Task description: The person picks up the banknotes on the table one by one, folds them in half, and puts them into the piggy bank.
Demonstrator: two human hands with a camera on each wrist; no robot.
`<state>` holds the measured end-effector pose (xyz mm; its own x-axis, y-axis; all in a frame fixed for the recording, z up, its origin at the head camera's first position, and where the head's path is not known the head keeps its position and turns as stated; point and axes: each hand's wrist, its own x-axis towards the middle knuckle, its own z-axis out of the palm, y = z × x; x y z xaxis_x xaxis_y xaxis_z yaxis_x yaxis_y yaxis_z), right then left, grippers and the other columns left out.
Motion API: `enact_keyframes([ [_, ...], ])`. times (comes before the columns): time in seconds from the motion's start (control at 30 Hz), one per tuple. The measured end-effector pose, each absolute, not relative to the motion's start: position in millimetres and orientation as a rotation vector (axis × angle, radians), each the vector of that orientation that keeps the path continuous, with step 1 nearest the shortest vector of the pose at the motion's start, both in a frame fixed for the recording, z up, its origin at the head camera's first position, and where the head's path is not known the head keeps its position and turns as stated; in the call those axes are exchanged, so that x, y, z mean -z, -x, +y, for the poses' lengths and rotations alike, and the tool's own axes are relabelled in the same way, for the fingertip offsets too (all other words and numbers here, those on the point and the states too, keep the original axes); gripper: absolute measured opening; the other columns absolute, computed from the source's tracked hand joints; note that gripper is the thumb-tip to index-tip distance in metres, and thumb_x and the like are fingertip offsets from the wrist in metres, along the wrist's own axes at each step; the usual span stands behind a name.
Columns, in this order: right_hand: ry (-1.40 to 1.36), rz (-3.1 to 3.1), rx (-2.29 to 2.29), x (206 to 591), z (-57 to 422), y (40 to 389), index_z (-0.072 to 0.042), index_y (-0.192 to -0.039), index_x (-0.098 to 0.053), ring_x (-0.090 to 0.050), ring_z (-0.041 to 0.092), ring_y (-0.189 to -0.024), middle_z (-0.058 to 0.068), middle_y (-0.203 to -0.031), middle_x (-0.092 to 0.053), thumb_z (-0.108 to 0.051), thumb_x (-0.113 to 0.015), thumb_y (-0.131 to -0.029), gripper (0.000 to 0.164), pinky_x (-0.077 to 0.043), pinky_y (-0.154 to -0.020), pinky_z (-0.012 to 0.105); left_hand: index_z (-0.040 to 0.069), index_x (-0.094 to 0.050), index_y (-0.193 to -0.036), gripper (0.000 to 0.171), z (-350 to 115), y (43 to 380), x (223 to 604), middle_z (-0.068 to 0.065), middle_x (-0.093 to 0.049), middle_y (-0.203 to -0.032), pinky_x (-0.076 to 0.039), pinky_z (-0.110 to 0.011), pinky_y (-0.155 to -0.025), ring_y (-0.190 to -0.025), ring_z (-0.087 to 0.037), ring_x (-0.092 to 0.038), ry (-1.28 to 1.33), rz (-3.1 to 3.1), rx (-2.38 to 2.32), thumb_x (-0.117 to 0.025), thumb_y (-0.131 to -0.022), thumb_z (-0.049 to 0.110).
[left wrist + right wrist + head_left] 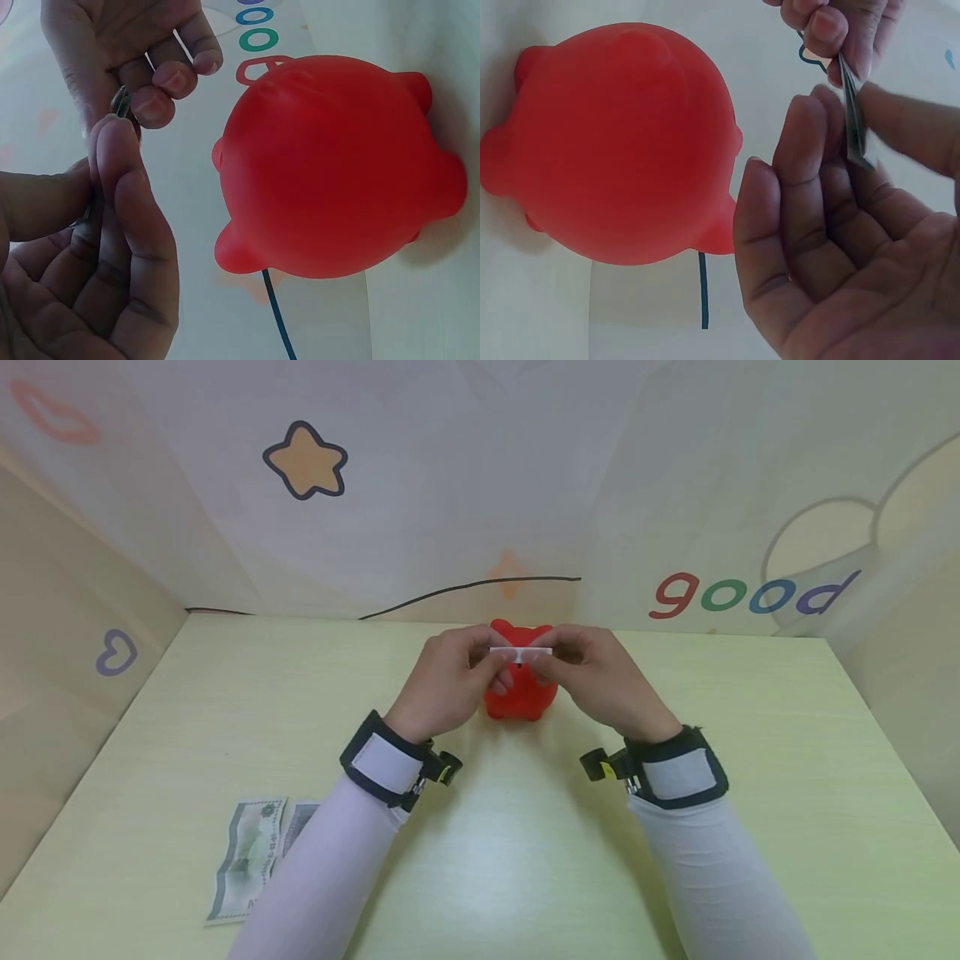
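A red piggy bank point(525, 700) stands near the back of the table, partly behind both hands in the head view. Just above and in front of it, a narrow folded banknote point(521, 655) is held level between the two hands. My left hand point(448, 683) pinches one end between thumb and fingers. At the other end, my right hand point(603, 681) pinches with its thumb against the fingers. The right wrist view shows the thin folded layers of the banknote point(851, 112) edge-on, apart from the round red side of the piggy bank point(630, 142).
Flat on the table at the front left lies a greenish banknote point(246, 860), with another banknote point(300, 820) beside it, partly hidden by the left sleeve. A printed cloth point(465, 485) with a star and the word "good" hangs behind the table.
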<state>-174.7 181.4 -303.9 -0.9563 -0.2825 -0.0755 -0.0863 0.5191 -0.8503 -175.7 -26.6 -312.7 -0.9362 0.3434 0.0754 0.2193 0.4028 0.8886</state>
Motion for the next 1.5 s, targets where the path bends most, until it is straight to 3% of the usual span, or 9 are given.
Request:
enact_keyframes([
  [0.3,0.321,2.605,1.432,303.1,176.1,170.1,-0.008,-0.108,-0.072,-0.065,0.032,-0.086,0.013,-0.086,-0.066,-0.025,-0.065,-0.103,0.019,-0.053,-0.079,0.039,0.010,-0.069,-0.109,0.013,-25.3,174.1,313.2,-0.004,-0.069,-0.078,-0.052,-0.032,-0.062,-0.078,-0.032,-0.070,-0.554,2.538,-1.543,-0.063,-0.104,0.020],
  [0.43,0.337,2.611,1.445,303.2,175.7,169.3,-0.010,-0.107,-0.071,-0.065,0.031,-0.083,0.013,-0.084,-0.066,-0.024,-0.064,-0.103,0.016,-0.052,-0.078,0.038,0.011,-0.067,-0.108,0.013,-24.7,174.2,314.3,-0.003,-0.068,-0.075,-0.049,-0.031,-0.059,-0.070,-0.029,-0.066,-0.604,2.544,-1.509,-0.061,-0.105,0.023],
  [0.63,0.365,2.600,1.442,304.9,174.8,170.4,-0.010,-0.107,-0.070,-0.064,0.028,-0.082,0.012,-0.086,-0.066,-0.021,-0.063,-0.104,0.013,-0.053,-0.078,0.038,0.011,-0.066,-0.100,0.013,-24.6,173.8,315.1,-0.001,-0.068,-0.072,-0.054,-0.032,-0.063,-0.066,-0.019,-0.065,-0.662,2.549,-1.501,-0.059,-0.106,0.021],
  [1.03,0.363,2.537,1.468,304.3,176.0,170.2,-0.006,-0.108,-0.067,-0.058,0.030,-0.079,0.015,-0.081,-0.059,-0.019,-0.059,-0.105,0.015,-0.049,-0.070,0.033,0.012,-0.064,-0.097,0.013,-24.8,174.1,315.2,-0.001,-0.066,-0.070,-0.053,-0.033,-0.062,-0.065,-0.020,-0.064,-0.710,2.558,-1.479,-0.059,-0.106,0.021],
  [1.27,0.326,2.538,1.522,301.3,177.6,171.8,-0.008,-0.109,-0.066,-0.068,0.032,-0.085,0.014,-0.083,-0.069,-0.024,-0.063,-0.104,0.017,-0.055,-0.082,0.039,0.008,-0.066,-0.100,0.017,-25.6,174.4,311.5,-0.003,-0.066,-0.070,-0.051,-0.034,-0.060,-0.068,-0.031,-0.068,-0.663,2.528,-1.545,-0.057,-0.107,0.021],
  [1.37,0.331,2.503,1.579,300.0,179.5,172.3,-0.006,-0.112,-0.065,-0.071,0.029,-0.086,0.015,-0.087,-0.071,-0.022,-0.060,-0.105,0.018,-0.058,-0.087,0.040,0.006,-0.066,-0.100,0.021,-25.1,174.7,311.1,-0.004,-0.066,-0.070,-0.051,-0.034,-0.060,-0.067,-0.029,-0.066,-0.630,2.504,-1.578,-0.056,-0.108,0.022],
  [1.5,0.351,2.483,1.616,299.0,179.0,170.7,-0.004,-0.114,-0.064,-0.068,0.029,-0.084,0.016,-0.088,-0.067,-0.020,-0.056,-0.107,0.020,-0.058,-0.085,0.037,0.003,-0.064,-0.098,0.023,-24.6,174.1,310.8,-0.005,-0.065,-0.070,-0.051,-0.034,-0.061,-0.067,-0.026,-0.064,-0.608,2.487,-1.600,-0.056,-0.108,0.023],
])
